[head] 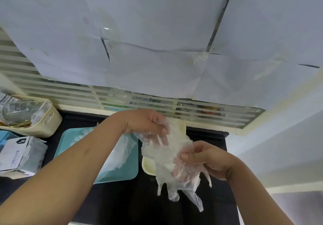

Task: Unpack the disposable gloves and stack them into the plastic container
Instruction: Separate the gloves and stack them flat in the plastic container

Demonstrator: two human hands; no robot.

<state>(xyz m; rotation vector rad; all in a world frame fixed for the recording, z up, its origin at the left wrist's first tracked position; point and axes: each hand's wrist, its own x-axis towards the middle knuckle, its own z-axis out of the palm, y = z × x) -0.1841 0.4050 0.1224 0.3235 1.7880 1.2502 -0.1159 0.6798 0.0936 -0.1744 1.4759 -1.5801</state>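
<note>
Two hands, the left hand (148, 124) and right hand (208, 158), both pinch one crumpled bunch of clear gloves (166, 153), too tangled to count, held over one cream container (147, 168) mostly hidden behind it, beside one teal tray (126, 173) on the table (122, 203).

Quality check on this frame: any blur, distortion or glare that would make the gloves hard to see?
Head view: wide-angle bending bows the window slats; the frame is soft overall, the light diffuse, no hard shadows. Head view: the translucent gloves, gripped by the left hand and right hand, blend into the cream container behind; against the dark counter they stand out.
</note>
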